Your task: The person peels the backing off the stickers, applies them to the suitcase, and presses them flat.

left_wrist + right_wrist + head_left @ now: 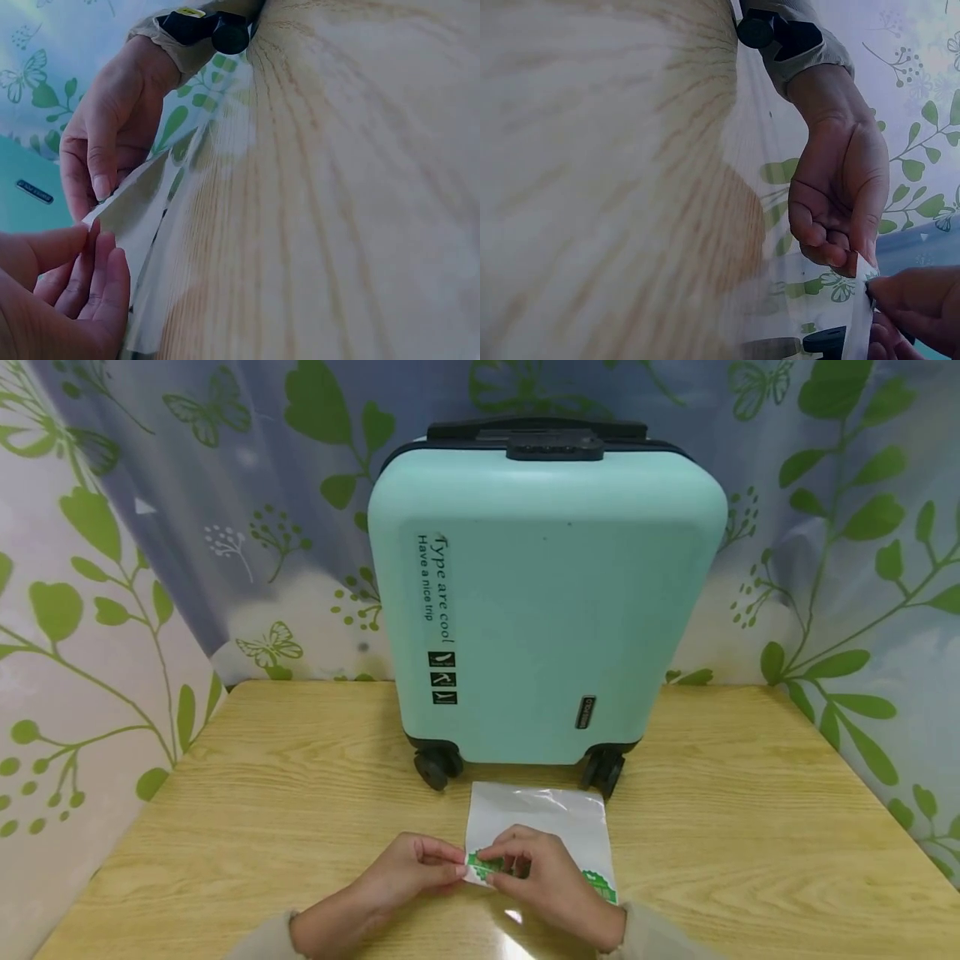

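A glossy white sheet with green print (558, 814) lies on the table in front of the suitcase, its near left corner raised. My left hand (405, 872) pinches that corner between thumb and fingertips. From the other side, my right hand (543, 877) has thumb and forefinger on the green printed patch (480, 865) by the corner, pinching the sheet there. In the left wrist view the sheet (139, 206) slants up off the wood to both hands' fingertips. The right wrist view shows its edge (861, 315) between the left hand (840, 180) and the right hand (922, 304).
A mint-green suitcase (547, 610) stands upright on black wheels (438, 767) just behind the sheet. The wooden table (750, 827) extends to both sides. A leaf-patterned curtain (247, 527) hangs behind and beside it.
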Action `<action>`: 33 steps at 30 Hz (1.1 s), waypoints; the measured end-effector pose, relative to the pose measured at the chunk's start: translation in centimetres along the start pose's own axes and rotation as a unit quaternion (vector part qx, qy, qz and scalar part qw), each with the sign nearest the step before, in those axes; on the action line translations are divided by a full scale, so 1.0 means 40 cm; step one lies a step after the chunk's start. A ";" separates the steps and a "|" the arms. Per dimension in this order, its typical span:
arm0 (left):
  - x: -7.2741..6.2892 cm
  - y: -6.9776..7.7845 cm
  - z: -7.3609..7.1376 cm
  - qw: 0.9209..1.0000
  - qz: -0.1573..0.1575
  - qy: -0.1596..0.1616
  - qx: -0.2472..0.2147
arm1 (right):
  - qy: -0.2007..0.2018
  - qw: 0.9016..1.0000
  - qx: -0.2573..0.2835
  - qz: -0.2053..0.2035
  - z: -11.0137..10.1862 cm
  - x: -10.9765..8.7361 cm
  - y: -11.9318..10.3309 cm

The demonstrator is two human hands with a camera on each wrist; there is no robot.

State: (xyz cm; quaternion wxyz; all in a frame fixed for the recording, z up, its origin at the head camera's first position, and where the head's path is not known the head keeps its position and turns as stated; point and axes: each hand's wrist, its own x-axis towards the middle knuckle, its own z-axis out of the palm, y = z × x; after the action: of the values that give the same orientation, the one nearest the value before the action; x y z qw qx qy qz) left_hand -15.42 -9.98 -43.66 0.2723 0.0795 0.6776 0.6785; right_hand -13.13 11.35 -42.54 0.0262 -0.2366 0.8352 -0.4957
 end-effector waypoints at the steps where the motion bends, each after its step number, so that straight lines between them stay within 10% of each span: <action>1: -0.001 0.000 -0.001 1.000 0.001 -0.002 -0.004 | 0.004 1.000 0.001 0.000 0.000 0.001 -0.001; 33: 0.016 -0.004 0.017 0.999 0.022 -0.001 -0.040 | 0.023 0.994 0.084 0.060 0.011 0.013 -0.010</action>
State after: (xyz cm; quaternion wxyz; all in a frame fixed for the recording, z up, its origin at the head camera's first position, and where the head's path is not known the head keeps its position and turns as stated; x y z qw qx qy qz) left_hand -15.60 -9.10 -43.94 0.2611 0.0837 0.6479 0.7106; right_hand -13.32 10.62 -42.33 0.0563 -0.1714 0.8035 -0.5673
